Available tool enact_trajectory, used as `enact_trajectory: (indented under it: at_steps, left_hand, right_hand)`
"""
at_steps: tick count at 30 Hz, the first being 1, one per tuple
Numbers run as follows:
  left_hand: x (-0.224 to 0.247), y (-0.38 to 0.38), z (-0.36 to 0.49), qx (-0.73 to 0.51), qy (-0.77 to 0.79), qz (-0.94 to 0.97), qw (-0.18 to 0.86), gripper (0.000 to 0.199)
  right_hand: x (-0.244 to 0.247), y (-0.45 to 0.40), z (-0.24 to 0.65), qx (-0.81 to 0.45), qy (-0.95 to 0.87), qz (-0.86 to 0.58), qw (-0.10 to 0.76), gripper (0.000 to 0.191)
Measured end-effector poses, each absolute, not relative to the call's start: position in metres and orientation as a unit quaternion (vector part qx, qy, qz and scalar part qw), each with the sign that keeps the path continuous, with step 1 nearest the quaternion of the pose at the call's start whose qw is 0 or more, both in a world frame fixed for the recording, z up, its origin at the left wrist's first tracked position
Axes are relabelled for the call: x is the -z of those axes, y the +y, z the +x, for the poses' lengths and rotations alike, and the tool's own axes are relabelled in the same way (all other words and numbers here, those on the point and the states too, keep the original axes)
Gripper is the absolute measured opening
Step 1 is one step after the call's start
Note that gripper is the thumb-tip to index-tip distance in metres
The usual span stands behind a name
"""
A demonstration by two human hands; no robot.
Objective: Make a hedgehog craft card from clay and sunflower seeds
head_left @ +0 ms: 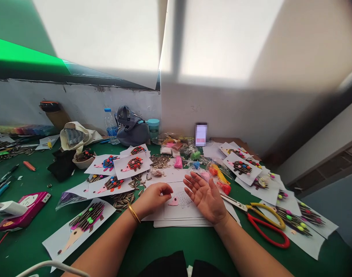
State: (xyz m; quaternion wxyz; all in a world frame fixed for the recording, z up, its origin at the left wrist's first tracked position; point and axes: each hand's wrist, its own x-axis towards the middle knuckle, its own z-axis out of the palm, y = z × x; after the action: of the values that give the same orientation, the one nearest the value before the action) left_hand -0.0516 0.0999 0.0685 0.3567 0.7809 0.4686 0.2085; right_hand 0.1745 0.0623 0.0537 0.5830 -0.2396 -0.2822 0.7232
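Note:
A printed hedgehog drawing (184, 199) lies on a stack of white sheets in front of me, its snout filled in with pink clay (173, 201). Just left of the snout is my left hand (155, 198), its fingers curled in a pinch. Whatever the fingertips may hold is too small to make out. My right hand (206, 198) is turned palm up over the drawing's right side, fingers apart and palm bare. Beyond the hands lie sunflower seeds (160, 161), a pink clay packet (178, 162) and bagged orange and yellow clay (220, 177).
Scissors (258, 219) with red and yellow handles rest by my right forearm. Finished seed hedgehog cards (80, 227) lie left, with more cards (242, 169) at right. A phone (201, 134) leans on the wall. A water bottle (110, 125) and grey-blue bag (132, 129) stand behind.

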Motion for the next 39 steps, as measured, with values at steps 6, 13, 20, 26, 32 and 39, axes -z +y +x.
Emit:
enact_trajectory:
  at_steps: [6,13,20,26,32,39]
  left_hand:
    - [-0.076,0.096,-0.053,-0.126,0.47,0.829,0.275,0.018]
    - [-0.077,0.093,-0.052,-0.1,0.469,0.831,0.281,0.016]
    - [-0.07,0.096,-0.052,-0.121,0.441,0.857,0.238,0.018]
    - [-0.069,0.097,-0.054,-0.127,0.424,0.859,0.257,0.021]
    - [-0.074,0.098,-0.059,-0.118,0.388,0.871,0.278,0.025]
    - [-0.078,0.095,-0.064,-0.089,0.382,0.884,0.256,0.036]
  right_hand:
    - [-0.045,0.059,0.171,-0.682,-0.355,-0.296,0.566,0.049]
    - [-0.043,0.057,0.169,-0.664,-0.386,-0.307,0.562,0.044]
    - [-0.043,0.056,0.168,-0.661,-0.392,-0.31,0.56,0.044]
    - [-0.044,0.056,0.167,-0.662,-0.386,-0.313,0.561,0.045]
    - [-0.043,0.057,0.168,-0.662,-0.391,-0.315,0.556,0.045]
    - [-0.045,0.056,0.168,-0.665,-0.385,-0.317,0.555,0.046]
